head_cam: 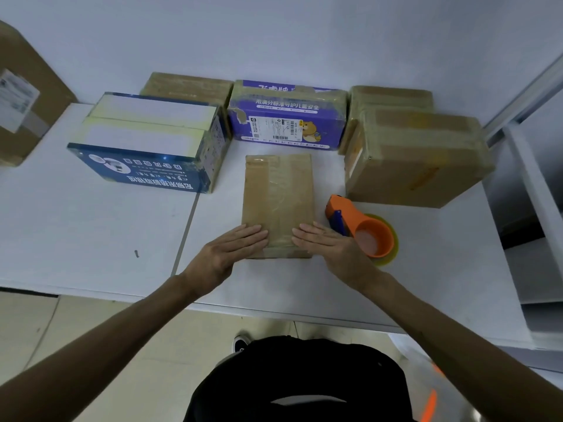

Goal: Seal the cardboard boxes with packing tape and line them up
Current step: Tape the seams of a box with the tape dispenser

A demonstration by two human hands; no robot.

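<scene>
While left hand and right hand press, fingers straight, on flat brown box just beside tape dispenser: box likely light, stiff, tape-slick; grip long edges.

The person is stretching both arms forward. The left hand is lying flat, palm down, with fingers straight and together. The right hand is lying flat the same way, its fingertips near the left hand's

- Even, cool, fairly bright light; shadows are faint and soft.
- Glare whitens the top of the blue box.
- Wide-angle distortion bends the table edges; the whole frame is slightly soft.
</scene>
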